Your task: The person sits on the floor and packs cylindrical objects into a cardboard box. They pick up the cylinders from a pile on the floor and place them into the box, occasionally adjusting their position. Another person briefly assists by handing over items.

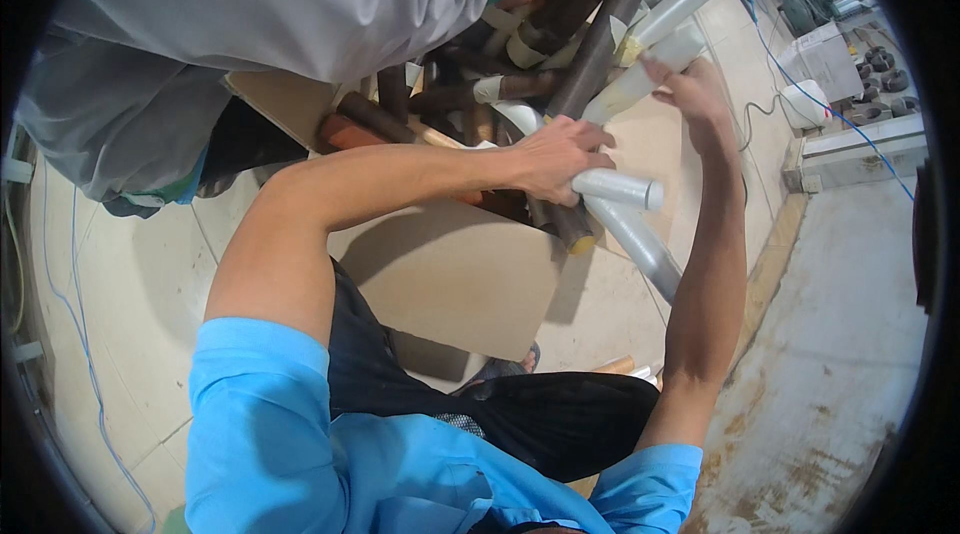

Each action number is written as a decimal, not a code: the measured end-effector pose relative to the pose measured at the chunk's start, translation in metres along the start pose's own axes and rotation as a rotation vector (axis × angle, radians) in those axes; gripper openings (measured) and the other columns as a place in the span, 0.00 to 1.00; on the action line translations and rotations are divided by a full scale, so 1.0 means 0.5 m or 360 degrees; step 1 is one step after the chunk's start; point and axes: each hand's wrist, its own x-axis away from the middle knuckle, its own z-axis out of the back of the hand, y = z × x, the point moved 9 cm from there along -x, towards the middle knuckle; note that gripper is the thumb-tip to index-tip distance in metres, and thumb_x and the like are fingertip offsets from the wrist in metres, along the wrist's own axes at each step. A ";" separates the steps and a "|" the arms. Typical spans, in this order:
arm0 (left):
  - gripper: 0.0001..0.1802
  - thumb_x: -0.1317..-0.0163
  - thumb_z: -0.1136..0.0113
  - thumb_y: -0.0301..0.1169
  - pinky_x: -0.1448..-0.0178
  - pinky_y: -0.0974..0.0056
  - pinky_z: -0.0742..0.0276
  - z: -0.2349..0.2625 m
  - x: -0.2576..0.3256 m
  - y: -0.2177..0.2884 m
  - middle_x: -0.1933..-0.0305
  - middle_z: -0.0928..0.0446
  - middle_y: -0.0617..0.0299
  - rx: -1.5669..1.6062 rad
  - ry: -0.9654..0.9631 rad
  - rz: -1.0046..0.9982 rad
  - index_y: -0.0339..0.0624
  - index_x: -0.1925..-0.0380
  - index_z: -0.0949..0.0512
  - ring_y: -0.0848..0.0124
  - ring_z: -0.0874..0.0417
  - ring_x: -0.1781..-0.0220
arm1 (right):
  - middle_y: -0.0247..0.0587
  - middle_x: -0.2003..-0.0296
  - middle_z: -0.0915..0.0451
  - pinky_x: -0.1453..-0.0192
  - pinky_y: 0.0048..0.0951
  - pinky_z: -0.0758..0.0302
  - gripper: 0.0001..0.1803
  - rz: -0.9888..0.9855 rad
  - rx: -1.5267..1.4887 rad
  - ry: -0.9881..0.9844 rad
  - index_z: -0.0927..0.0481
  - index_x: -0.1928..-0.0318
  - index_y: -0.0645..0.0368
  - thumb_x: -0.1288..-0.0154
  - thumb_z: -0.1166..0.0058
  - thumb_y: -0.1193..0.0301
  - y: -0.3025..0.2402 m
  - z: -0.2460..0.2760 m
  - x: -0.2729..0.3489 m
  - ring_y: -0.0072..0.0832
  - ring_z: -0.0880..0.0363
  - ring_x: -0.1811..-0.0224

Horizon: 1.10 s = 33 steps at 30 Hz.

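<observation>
A short roll of whitish translucent film (622, 189) sticks out to the right from under my left hand (562, 156), whose fingers are bent around it. At the right of the pile, my right hand (692, 96) is slightly blurred, with its fingers curled at a longer translucent film roll (632, 89). Another long whitish roll (640, 244) slants down behind my right forearm. Beneath my left hand lie brown rolls, one a long dark brown roll (610, 29) and another with a yellowish end (577, 234). Parts of the pile are hidden by my hand and forearm.
A co-worker in a grey sleeve (330, 4) with a green cuff reaches into the pile from the upper left. Cardboard (450, 274) lies under the pile's near side. Blue cables, a white box (822, 64) and dark round parts (880, 74) are at the right.
</observation>
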 end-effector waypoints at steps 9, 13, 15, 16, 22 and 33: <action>0.23 0.58 0.32 0.38 0.53 0.53 0.22 -0.009 -0.067 0.032 0.64 0.17 0.52 0.0220 -0.0522 0.0075 0.48 0.57 0.20 0.51 0.17 0.60 | 0.47 0.45 0.22 0.39 0.36 0.28 0.26 0.0246 -0.0703 -0.0443 0.26 0.44 0.62 0.40 0.36 0.64 0.086 0.009 0.073 0.36 0.22 0.45; 0.20 0.56 0.28 0.41 0.53 0.55 0.22 0.106 -0.099 -0.019 0.64 0.16 0.52 0.0301 0.0099 0.0225 0.49 0.61 0.18 0.53 0.16 0.60 | 0.49 0.44 0.24 0.37 0.40 0.28 0.26 0.0314 -0.0994 -0.0296 0.30 0.41 0.65 0.35 0.41 0.66 0.143 -0.010 0.071 0.38 0.23 0.44; 0.23 0.56 0.25 0.41 0.53 0.59 0.21 0.157 -0.117 -0.041 0.63 0.16 0.54 0.0445 0.0342 0.0320 0.45 0.59 0.17 0.61 0.15 0.62 | 0.50 0.46 0.24 0.37 0.41 0.28 0.24 0.0499 -0.0822 -0.0113 0.31 0.40 0.66 0.33 0.44 0.70 0.141 -0.026 0.051 0.37 0.24 0.44; 0.24 0.56 0.25 0.41 0.53 0.62 0.22 0.177 -0.122 -0.047 0.63 0.15 0.55 0.0579 0.0453 0.0380 0.43 0.58 0.17 0.66 0.15 0.62 | 0.50 0.46 0.25 0.37 0.40 0.29 0.23 0.0415 -0.0909 -0.0114 0.31 0.40 0.66 0.34 0.45 0.72 0.147 -0.042 0.038 0.37 0.25 0.43; 0.31 0.55 0.25 0.45 0.56 0.61 0.21 0.341 -0.151 -0.067 0.63 0.17 0.51 0.0409 0.1165 0.0306 0.37 0.55 0.20 0.63 0.16 0.64 | 0.51 0.39 0.34 0.35 0.37 0.33 0.46 0.0507 -0.1105 -0.0200 0.50 0.30 0.67 0.47 0.40 0.75 0.040 -0.115 0.011 0.38 0.31 0.39; 0.35 0.49 0.28 0.44 0.45 0.61 0.26 0.156 -0.019 -0.281 0.53 0.18 0.55 0.0371 0.0472 0.1067 0.43 0.43 0.26 0.65 0.19 0.51 | 0.60 0.35 0.42 0.28 0.36 0.41 0.67 0.0523 -0.0614 0.0743 0.67 0.28 0.67 0.57 0.26 0.72 0.074 -0.081 0.010 0.47 0.38 0.33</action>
